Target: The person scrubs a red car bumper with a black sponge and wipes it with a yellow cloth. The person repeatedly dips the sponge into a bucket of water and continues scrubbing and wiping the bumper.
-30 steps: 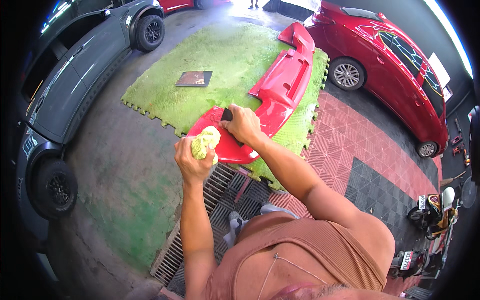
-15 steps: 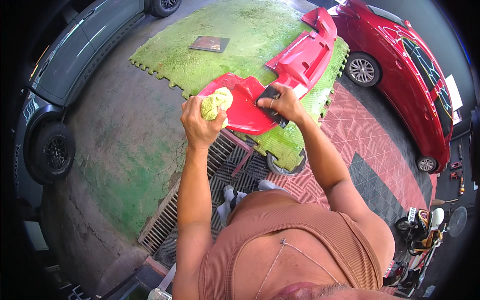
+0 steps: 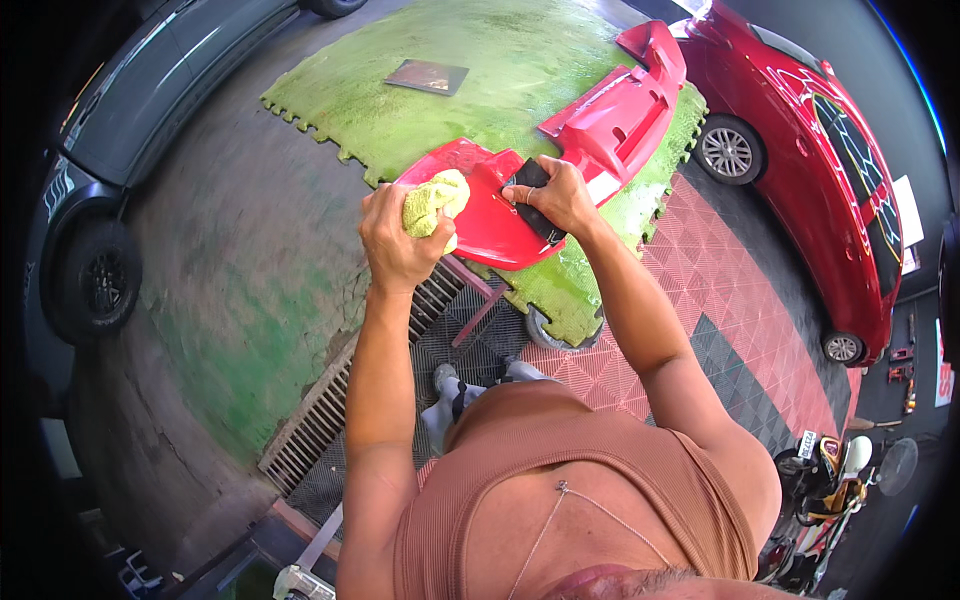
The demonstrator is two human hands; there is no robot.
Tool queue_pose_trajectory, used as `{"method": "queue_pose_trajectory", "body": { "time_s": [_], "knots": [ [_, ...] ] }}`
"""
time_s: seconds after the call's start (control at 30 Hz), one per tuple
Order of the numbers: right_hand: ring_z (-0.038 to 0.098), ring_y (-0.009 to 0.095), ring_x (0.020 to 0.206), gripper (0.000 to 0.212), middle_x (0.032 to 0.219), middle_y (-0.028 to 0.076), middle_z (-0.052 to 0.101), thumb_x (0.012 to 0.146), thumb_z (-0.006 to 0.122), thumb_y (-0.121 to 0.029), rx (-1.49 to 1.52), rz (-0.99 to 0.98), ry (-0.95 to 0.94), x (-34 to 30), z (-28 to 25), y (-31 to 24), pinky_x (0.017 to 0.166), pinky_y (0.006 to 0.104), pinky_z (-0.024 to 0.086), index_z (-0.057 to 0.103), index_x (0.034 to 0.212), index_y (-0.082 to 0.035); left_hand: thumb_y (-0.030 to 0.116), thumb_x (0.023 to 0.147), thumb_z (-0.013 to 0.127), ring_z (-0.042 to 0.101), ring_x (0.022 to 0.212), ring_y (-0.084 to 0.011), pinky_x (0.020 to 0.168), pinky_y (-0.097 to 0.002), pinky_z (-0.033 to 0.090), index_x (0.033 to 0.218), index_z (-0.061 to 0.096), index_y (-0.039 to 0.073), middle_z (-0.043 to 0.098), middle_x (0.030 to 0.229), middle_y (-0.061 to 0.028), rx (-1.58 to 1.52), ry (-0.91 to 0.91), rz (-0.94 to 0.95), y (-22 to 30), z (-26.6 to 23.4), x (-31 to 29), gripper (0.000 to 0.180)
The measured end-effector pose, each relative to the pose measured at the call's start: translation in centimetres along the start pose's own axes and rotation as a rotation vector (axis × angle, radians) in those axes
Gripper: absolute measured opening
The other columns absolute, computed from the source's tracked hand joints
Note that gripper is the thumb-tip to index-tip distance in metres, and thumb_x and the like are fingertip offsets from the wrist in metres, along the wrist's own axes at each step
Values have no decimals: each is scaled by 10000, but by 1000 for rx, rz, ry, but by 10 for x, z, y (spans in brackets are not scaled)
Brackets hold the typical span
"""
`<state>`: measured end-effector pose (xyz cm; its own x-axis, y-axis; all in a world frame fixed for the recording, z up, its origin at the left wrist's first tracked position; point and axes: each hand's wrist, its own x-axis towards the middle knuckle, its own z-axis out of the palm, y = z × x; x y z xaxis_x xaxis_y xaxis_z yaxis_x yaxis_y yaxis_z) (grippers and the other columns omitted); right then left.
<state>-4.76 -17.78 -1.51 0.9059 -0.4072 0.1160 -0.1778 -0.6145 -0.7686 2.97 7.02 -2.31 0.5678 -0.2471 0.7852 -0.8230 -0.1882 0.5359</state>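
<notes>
A long, glossy red car bumper [image 3: 490, 232] lies across a table topped with green foam matting [image 3: 330, 95]. At its near left end, my left hand [image 3: 393, 238] is closed round a crumpled yellow-green cloth [image 3: 433, 205], against the bumper's rim. My right hand [image 3: 565, 198] grips a flat black pad [image 3: 532, 176] over the bumper's red surface, to the right of the cloth. Whether the pad's whole face touches the bumper I cannot tell. Part of the pad is hidden by my fingers.
A dark rectangular sheet [image 3: 427, 77] rests farther back on the matting. On the left stands a dark grey vehicle [image 3: 150, 100], and on the right a red car [image 3: 800, 190]. A floor grate [image 3: 312, 438] runs near my feet. A motorcycle [image 3: 825, 490] is at lower right.
My right hand has shifted slightly left and up with the black pad, which is also tilted a little differently. My left hand and the cloth stay nearly in place.
</notes>
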Motion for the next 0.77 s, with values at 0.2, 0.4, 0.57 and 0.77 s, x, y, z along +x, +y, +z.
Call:
{"method": "queue_pose_trajectory", "body": {
  "time_s": [0.2,0.4,0.57,0.77],
  "knots": [
    [677,230,628,451,693,141,695,703,928,-360,-5,34,12,30,5,-26,624,405,526,713,843,11,314,744,751,607,777,-373,783,-472,468,884,599,64,620,834,-124,-12,-15,-3,0,6,1,325],
    [699,263,640,461,694,154,709,682,932,-386,-44,32,-63,31,1,-22,643,410,537,726,826,0,326,753,750,608,780,-375,788,-474,468,887,598,59,619,835,-130,11,-1,-1,1,2,2,335],
    [692,266,634,475,694,141,708,653,941,-412,-73,58,-86,43,9,-18,638,420,530,724,796,-15,318,752,751,609,791,-380,792,-472,471,910,596,53,619,843,-141,8,-31,-11,0,1,0,346],
    [692,211,636,475,706,124,713,646,951,-416,-64,122,-152,40,-4,-24,628,400,535,740,806,-22,318,745,755,614,792,-370,794,-474,474,929,600,49,623,850,-141,32,-21,-1,-1,1,-1,361]
  ]
}}
